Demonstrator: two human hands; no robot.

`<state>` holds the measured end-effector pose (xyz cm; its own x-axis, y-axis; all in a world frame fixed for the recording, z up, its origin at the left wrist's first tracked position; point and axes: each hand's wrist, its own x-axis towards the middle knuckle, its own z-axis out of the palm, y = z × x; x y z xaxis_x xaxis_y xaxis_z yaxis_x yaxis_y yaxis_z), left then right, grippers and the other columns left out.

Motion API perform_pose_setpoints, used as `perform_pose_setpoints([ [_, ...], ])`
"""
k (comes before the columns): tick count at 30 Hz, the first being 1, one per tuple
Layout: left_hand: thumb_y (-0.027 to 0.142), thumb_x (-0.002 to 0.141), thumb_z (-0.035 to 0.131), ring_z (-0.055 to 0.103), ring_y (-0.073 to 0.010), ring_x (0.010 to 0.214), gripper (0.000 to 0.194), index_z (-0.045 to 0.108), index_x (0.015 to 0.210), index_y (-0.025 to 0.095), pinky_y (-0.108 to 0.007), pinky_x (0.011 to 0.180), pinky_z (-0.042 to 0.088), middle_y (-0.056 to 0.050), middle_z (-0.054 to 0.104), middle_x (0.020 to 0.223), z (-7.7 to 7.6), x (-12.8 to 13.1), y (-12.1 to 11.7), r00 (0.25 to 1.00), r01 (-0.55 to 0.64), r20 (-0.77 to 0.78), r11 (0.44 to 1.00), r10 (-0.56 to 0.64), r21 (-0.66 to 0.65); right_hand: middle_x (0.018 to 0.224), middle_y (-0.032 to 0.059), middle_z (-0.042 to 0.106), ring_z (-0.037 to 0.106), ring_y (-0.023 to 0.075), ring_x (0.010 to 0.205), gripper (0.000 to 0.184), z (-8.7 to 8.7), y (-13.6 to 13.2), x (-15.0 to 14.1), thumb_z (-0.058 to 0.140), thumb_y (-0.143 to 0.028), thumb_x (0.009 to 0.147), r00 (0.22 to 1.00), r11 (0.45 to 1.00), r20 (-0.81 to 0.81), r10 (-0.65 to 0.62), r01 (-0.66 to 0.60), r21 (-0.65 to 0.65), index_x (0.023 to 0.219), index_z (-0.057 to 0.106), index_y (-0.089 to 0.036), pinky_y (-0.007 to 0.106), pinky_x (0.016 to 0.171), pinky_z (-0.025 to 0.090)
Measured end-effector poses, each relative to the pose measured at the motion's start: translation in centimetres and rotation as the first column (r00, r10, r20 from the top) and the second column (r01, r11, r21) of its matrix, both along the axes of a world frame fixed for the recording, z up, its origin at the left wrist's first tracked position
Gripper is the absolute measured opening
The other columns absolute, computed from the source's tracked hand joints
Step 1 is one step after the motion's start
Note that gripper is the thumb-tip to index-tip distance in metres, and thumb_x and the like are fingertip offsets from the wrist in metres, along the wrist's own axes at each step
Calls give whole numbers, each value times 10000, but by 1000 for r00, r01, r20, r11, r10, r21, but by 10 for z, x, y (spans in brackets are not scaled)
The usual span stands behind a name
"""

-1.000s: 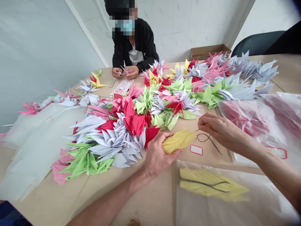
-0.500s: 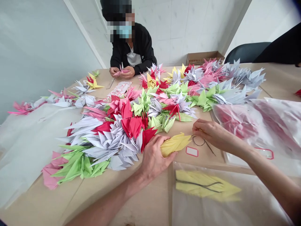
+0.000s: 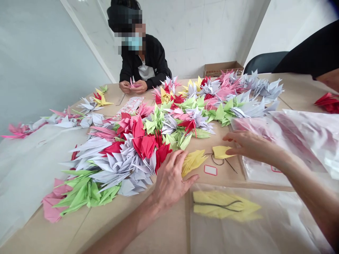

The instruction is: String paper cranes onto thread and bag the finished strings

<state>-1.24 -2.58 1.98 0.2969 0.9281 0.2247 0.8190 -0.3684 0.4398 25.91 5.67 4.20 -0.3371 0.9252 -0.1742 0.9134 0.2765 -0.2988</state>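
My left hand [image 3: 169,180] rests with its fingers spread at the near edge of a big pile of folded paper cranes [image 3: 137,141], beside a stack of yellow cranes [image 3: 193,161] that it touches but does not grip. My right hand [image 3: 249,144] pinches a single yellow crane [image 3: 221,151] just above the table. Under it a thin black wire tie [image 3: 221,161] lies looped on the wood, next to a small red-edged label [image 3: 210,170].
A clear bag holding yellow cranes [image 3: 225,206] lies at the near edge. More clear bags with pink cranes [image 3: 299,130] sit at the right. Another person [image 3: 140,60] folds paper across the table. A cardboard box [image 3: 222,67] and a dark chair [image 3: 265,61] stand behind.
My left hand has let go of the yellow stack and spread out. My right hand has moved off the wire tie and now holds one yellow crane, further right. The view has tilted a little.
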Motion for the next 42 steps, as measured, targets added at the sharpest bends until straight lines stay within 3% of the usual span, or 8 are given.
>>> perform_pose_setpoints([
  [4,389,719,676,540,-247,1088,662,421,1295,183,-376,929,455,-88,554,1198,7,6,7,999,-31,-45,994,26,-101,753,50,631,590,210,733,131,-6,2,-9,602,-316,717,1000,1000,11,0,0,-1,737,623,-188,285,599,388],
  [6,384,688,706,572,-243,1026,651,459,1260,192,-370,890,474,-80,577,1146,7,9,11,999,-34,-36,990,29,-137,700,35,612,569,186,679,143,-7,2,-12,581,-316,729,1000,1000,5,9,-9,-9,665,583,-188,267,560,361],
  [11,332,658,739,597,-233,956,525,546,1135,230,-367,836,489,-46,621,1046,-1,12,19,998,-57,22,988,60,-142,610,-15,561,513,129,576,203,0,0,-15,444,-330,817,997,999,-67,23,-26,-48,674,509,-201,242,536,345],
  [18,241,646,752,605,-214,952,500,567,1111,241,-343,835,491,-31,638,1056,-6,10,18,979,-59,185,991,80,-119,603,-24,541,475,112,550,128,-5,5,-13,476,-285,782,964,996,-253,-86,82,-27,697,517,-199,233,522,343],
  [21,219,639,754,605,-208,946,498,575,1104,241,-348,849,485,-30,642,1059,-7,7,19,967,-53,242,993,78,-110,658,-22,553,510,113,566,142,-9,9,-9,502,-333,796,906,992,-406,-117,84,-97,827,558,-206,232,525,383],
  [26,243,625,766,607,-196,954,488,590,1080,229,-342,862,488,-31,643,1069,-7,4,23,929,-35,362,992,76,-119,794,5,541,508,115,652,291,-2,9,-10,546,-450,805,741,970,-661,-118,-57,-238,963,566,-206,227,543,450],
  [31,209,602,785,608,-183,973,503,600,1070,216,-312,885,480,-28,643,1072,-4,3,23,916,-27,393,991,78,-133,825,8,574,505,100,653,252,2,5,-14,552,-434,825,754,970,-656,-40,-129,-208,938,574,-209,217,561,443],
  [42,208,627,774,590,-190,1005,484,588,1074,226,-328,914,472,-38,626,1086,-3,5,21,920,-1,389,995,41,-103,787,31,622,561,145,666,276,-3,7,-14,540,-443,819,811,981,-585,26,-132,-140,931,591,-196,255,580,440],
])
